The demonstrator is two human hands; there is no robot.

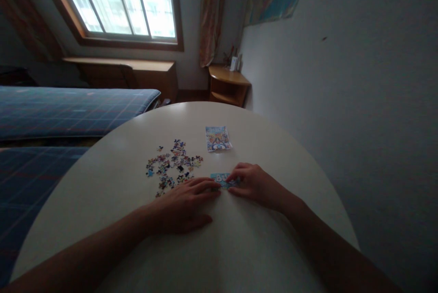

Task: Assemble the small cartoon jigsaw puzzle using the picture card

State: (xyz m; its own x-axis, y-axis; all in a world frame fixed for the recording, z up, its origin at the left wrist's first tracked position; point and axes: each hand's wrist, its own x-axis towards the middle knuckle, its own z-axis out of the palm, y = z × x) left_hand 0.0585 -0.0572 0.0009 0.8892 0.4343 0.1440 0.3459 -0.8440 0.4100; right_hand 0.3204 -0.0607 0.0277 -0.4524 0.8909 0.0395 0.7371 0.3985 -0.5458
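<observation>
A small joined strip of blue jigsaw puzzle with pale lettering lies on the white table in front of me. My left hand rests flat with its fingers stretched out, the fingertips at the strip's left end and the thumb apart. At the right end, my right hand bends its fingers and thumb around a puzzle piece, partly hidden by the fingers. Loose puzzle pieces are scattered beyond my left hand. Behind the strip lies a printed picture sheet or packet, its printing blue and orange.
The round white table has its curved right edge close to a grey wall. Left of it are beds with blue plaid mattresses. A wooden corner cabinet and a desk stand beyond, near the window.
</observation>
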